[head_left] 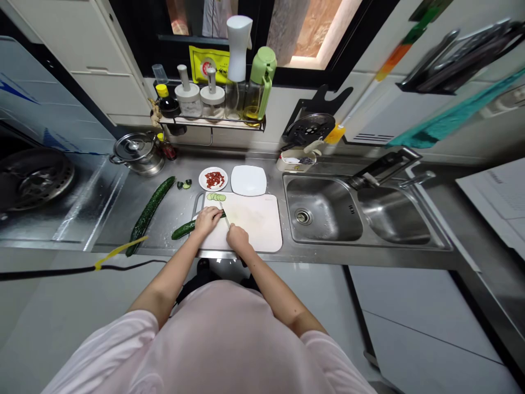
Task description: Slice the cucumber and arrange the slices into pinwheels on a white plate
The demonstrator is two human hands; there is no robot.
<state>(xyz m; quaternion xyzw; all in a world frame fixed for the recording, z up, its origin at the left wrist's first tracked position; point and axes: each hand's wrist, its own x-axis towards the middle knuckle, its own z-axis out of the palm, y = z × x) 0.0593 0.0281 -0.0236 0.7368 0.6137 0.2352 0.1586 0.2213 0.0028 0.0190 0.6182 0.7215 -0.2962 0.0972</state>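
My left hand (208,220) is closed over a dark green cucumber (183,230) that lies slantwise across the left side of a white cutting board (258,224). Its far end sticks out past the board's edge. In my right hand (238,239) is a knife (225,215), fist around the handle, with the blade at the cucumber's cut end. Several pale cucumber slices (216,197) lie in a row at the board's top left. A second, longer cucumber (151,214) rests on the steel counter to the left, with small cucumber end pieces (186,184) near it.
Behind the board stand a plate of chopped red pieces (214,179) and a white square plate (249,180). A lidded pot (138,153) is at the back left, a double sink (324,210) to the right. A shelf of bottles and jars (211,121) hangs above.
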